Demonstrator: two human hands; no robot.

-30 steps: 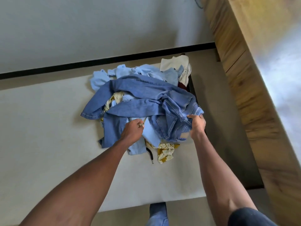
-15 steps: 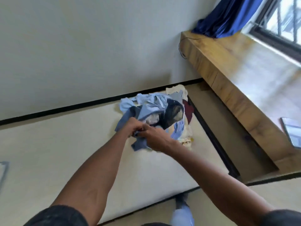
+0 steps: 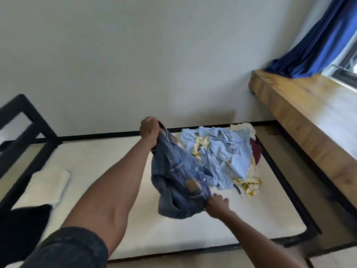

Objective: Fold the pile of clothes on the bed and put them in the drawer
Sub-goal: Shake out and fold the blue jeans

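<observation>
A: Where were the jeans point(image 3: 174, 182)?

B: Lifted off the bed point(image 3: 119, 171), hanging between both hands just left of the pile of clothes point(image 3: 222, 157).

A: And the grip?

B: The left hand point(image 3: 149, 130) was fisted round the waistband, raised high. The right hand point(image 3: 217, 205) pinched a lower edge of the denim, with its fingers partly spread.

A: The pile itself?

B: Light blue, yellow-patterned and dark red pieces lay heaped near the bed's far right corner, beside the wooden ledge point(image 3: 309, 113)
</observation>
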